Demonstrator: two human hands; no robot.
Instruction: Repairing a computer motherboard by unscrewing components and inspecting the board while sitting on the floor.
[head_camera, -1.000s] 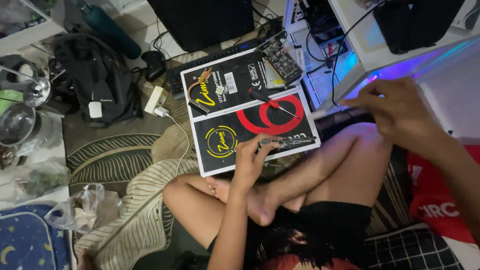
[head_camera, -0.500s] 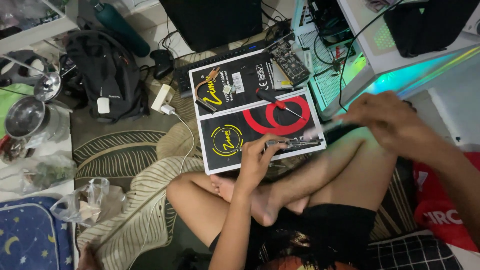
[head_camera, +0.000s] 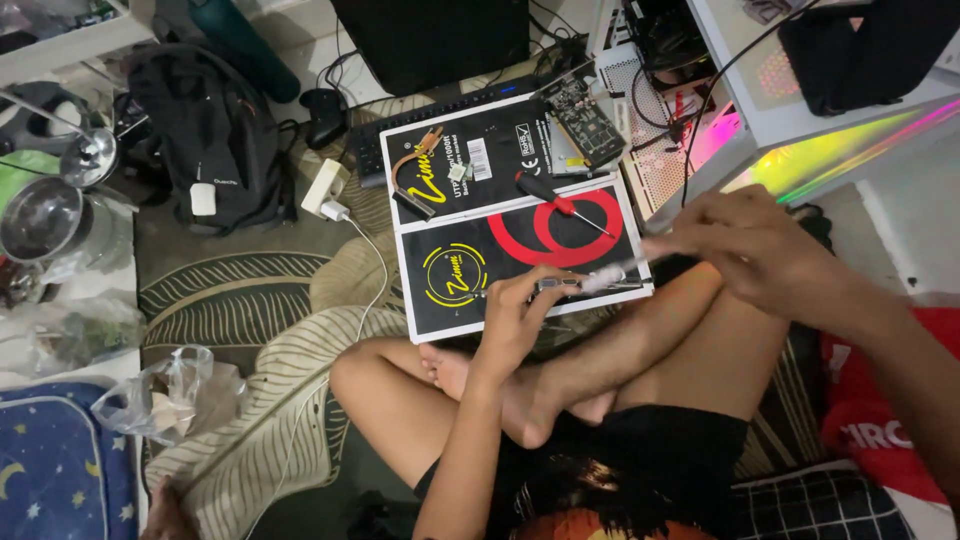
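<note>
Lying at the far left are a steel bowl (head_camera: 40, 215) and a crumpled plastic bag (head_camera: 165, 395), with a black backpack (head_camera: 215, 135) beyond them. Further right, a black flat box (head_camera: 470, 275) rests on the floor before the person's crossed legs; a red-handled screwdriver (head_camera: 555, 200) and a copper heatpipe bracket (head_camera: 415, 175) lie on it. The left hand (head_camera: 515, 320) pinches a small dark metal part (head_camera: 560, 286) at the box's near edge, fingers closed on it. The right hand (head_camera: 755, 250) grips a whitish slim tool (head_camera: 615, 275), whose tip meets that part. Behind glows a computer case (head_camera: 800, 120).
</note>
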